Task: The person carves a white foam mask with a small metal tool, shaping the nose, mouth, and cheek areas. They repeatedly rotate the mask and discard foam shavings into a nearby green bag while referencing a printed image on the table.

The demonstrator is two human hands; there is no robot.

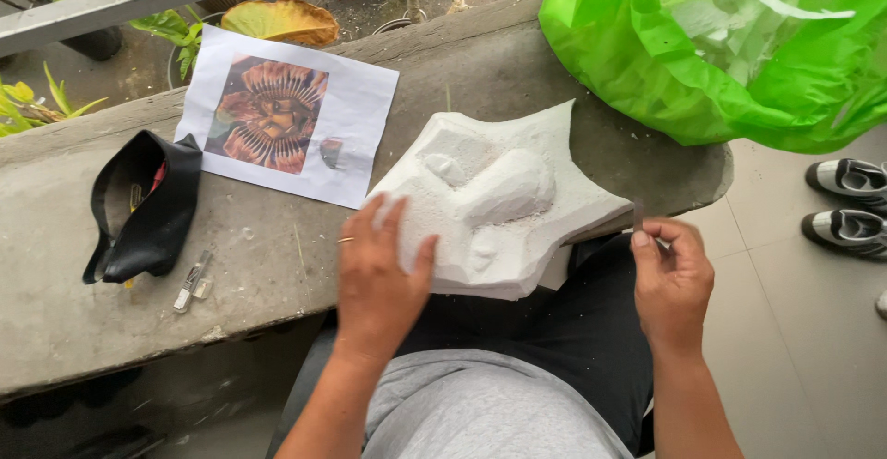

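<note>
A white foam block (499, 191) carved into a rough relief shape lies half on the grey concrete ledge (277, 256) and half over my lap. My left hand (379, 274) rests flat on the block's near left corner, fingers spread, a ring on one finger. Just off the block's right edge, my right hand (670, 279) pinches a thin dark blade (638, 216) that points upward.
A printed sheet with a picture of a feathered mask (286, 113) lies on the ledge behind the block. A black pouch (148, 205) and a small clear tube (192, 282) sit to the left. A green plastic bag (739, 43) fills the upper right. Black-and-white shoes (850, 205) stand on the tiled floor.
</note>
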